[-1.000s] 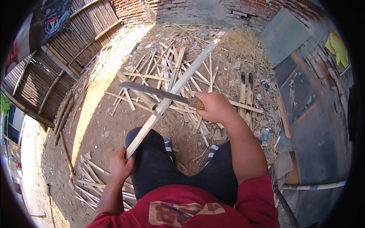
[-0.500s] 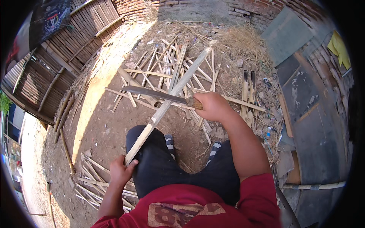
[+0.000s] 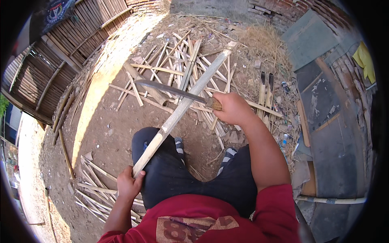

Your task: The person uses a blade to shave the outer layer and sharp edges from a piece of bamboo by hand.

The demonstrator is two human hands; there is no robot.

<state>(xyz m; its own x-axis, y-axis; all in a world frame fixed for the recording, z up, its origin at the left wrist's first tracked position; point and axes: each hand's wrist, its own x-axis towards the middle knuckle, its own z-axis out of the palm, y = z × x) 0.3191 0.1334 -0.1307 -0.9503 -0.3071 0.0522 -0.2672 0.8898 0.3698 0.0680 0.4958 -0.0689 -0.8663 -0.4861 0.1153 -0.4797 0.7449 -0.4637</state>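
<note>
A long split bamboo strip [image 3: 187,103] slants from beside my left thigh up and away to the right. My left hand [image 3: 130,182] is closed round its near end, thumb on top. In my right hand [image 3: 231,107] is the wooden handle of a machete [image 3: 170,88], gripped in a fist. Its dark blade points left and lies across the bamboo strip about midway along; whether the edge bites into it I cannot tell. Beyond the blade, a thick round bamboo piece [image 3: 152,91] rests on the ground.
Many thin bamboo strips [image 3: 178,60] lie in a heap ahead, and another pile [image 3: 95,190] lies at my left. Two dark-tipped slats [image 3: 265,95], dry straw [image 3: 263,44] and dark boards [image 3: 336,117] are on the right. A bamboo-slat wall [image 3: 87,30] stands far left.
The machete and my right hand have shifted slightly right, and the blade slants more across the strip. My left hand keeps its hold; the whole view has tilted a little.
</note>
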